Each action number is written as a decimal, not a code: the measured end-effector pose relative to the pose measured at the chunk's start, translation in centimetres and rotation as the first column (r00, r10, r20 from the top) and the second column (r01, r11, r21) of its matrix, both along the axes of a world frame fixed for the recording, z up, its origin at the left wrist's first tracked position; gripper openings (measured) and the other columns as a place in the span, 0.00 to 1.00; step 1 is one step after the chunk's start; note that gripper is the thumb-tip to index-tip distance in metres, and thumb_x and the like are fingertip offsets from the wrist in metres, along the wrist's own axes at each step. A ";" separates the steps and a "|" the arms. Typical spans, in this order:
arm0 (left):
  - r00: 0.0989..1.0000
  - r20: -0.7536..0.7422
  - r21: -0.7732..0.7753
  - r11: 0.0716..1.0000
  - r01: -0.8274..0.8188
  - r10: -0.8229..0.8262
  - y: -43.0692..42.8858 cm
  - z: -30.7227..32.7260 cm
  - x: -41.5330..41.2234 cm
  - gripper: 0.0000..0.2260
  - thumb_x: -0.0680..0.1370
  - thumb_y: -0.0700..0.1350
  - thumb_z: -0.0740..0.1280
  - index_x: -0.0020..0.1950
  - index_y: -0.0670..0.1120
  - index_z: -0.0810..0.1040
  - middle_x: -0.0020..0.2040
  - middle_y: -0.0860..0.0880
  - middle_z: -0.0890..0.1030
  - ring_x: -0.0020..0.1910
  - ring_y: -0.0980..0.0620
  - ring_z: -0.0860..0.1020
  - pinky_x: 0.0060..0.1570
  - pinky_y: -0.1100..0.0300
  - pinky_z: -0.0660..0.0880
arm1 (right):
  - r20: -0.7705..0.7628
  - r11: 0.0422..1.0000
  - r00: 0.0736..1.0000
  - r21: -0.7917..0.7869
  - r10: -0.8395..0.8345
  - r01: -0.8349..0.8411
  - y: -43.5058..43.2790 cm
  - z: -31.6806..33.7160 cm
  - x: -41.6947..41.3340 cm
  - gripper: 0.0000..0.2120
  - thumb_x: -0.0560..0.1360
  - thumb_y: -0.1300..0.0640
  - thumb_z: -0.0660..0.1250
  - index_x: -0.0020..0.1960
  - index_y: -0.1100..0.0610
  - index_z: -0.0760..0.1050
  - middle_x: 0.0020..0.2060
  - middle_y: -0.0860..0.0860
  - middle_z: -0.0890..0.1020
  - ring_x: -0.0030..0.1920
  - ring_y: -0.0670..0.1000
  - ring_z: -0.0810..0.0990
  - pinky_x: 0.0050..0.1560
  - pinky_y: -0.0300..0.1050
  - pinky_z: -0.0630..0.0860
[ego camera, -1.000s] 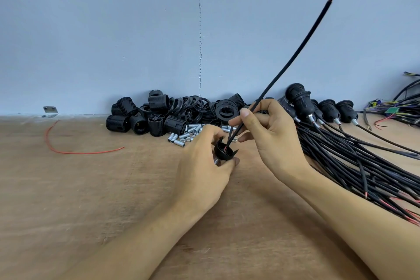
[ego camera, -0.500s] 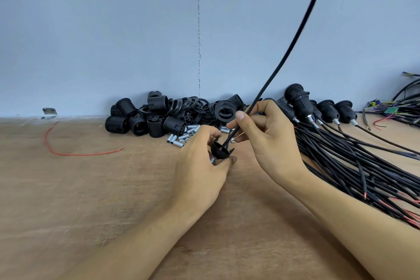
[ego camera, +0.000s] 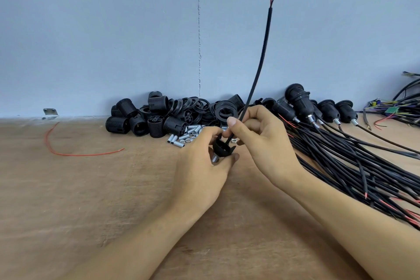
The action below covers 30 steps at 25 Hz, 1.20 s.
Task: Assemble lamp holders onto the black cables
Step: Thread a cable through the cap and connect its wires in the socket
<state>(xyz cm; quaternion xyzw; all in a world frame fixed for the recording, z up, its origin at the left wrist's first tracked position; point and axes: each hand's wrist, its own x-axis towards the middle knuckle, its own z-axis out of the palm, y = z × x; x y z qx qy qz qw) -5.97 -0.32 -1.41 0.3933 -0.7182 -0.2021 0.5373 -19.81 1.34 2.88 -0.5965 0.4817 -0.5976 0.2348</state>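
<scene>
Plywood tabletop [ego camera: 95, 200] carries everything, and the step in hand looks like threading one black cable through a lamp-holder base. On the right a thick bundle of black cables [ego camera: 354, 166] fans across the board, with several finished holders [ego camera: 300, 102] lying at its far end against the wall. Beside them, toward the middle, sits a heap of loose threaded shells and rings [ego camera: 163, 116], and in front of that a scatter of small metal tubes [ego camera: 184, 135]. A stray red wire [ego camera: 75, 154] curls on the left, well apart from the work.

The right hand [ego camera: 261, 143] pinches the single cable [ego camera: 256, 75] between thumb and forefinger just above the part; the cable rises nearly upright and splits at its top into a red and a black lead. The left hand [ego camera: 200, 166] is closed around the holder base [ego camera: 223, 149], a small black cup with a metal nipple showing beneath it. The cable's lower end enters the cup's open mouth.

To do this well, I judge the cup should be held steady with its bore in line with the cable, and the right hand should feed in short pushes close to the mouth, so the soft cable does not buckle. Whether the end has cleared the nipple is hidden by the fingers.
</scene>
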 end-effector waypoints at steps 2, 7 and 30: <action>0.998 0.007 0.023 0.998 0.063 -0.063 0.1 0.1 -0.1 0.16 0.70 0.51 0.79 0.52 0.63 0.76 0.48 0.68 0.81 0.42 0.65 0.79 0.41 0.74 0.71 | 0.034 0.999 0.999 0.040 0.021 -0.022 -0.1 0.1 0.0 0.12 0.77 0.54 0.72 0.46 0.61 0.74 0.36 0.54 0.83 0.37 0.59 0.80 0.41 0.53 0.79; 0.985 0.039 0.052 0.984 0.168 -0.170 0.2 0.2 -0.6 0.10 0.73 0.57 0.72 0.52 0.58 0.79 0.43 0.58 0.82 0.38 0.57 0.77 0.37 0.66 0.73 | 0.091 0.986 0.989 0.115 0.115 -0.125 -0.1 0.3 0.0 0.09 0.76 0.55 0.73 0.43 0.60 0.77 0.32 0.47 0.80 0.33 0.43 0.77 0.29 0.37 0.73; 0.797 -0.601 0.310 0.904 0.293 -0.053 -1.6 1.6 0.7 0.14 0.76 0.36 0.75 0.56 0.45 0.75 0.44 0.46 0.86 0.42 0.48 0.85 0.43 0.59 0.82 | -0.417 0.988 0.908 0.126 -0.031 0.091 -1.4 -1.9 -1.8 0.09 0.83 0.55 0.60 0.54 0.47 0.78 0.28 0.38 0.76 0.31 0.39 0.73 0.34 0.30 0.66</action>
